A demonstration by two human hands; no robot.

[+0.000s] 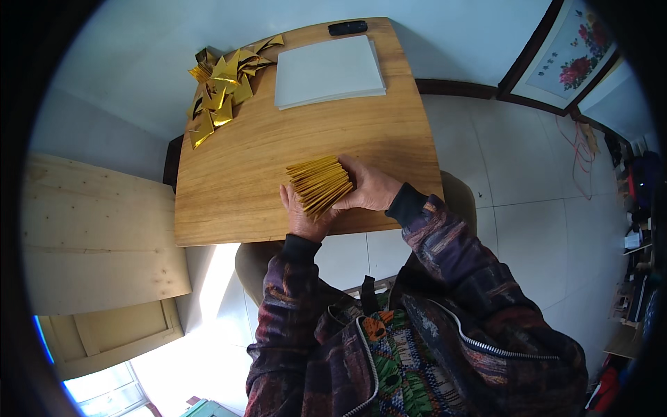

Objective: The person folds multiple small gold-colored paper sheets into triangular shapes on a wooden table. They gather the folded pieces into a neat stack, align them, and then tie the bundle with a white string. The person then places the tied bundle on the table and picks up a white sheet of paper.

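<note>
A thick stack of folded gold paper pieces (320,183) is held between both hands, above the near edge of the wooden table (312,135). My left hand (306,216) supports the stack from its near left side, with part of the palm hidden under the paper. Around the stack's right side curls my right hand (371,183), its thumb along the near edge and its other fingers mostly hidden. The layered edges of the pieces face up toward me.
Loose folded gold paper pieces (221,86) lie heaped at the table's far left. White sheets (329,72) are stacked at the back, near a black case-like object (347,27). A wooden panel (99,234) stands left of the table. A framed flower picture (570,57) leans at the right.
</note>
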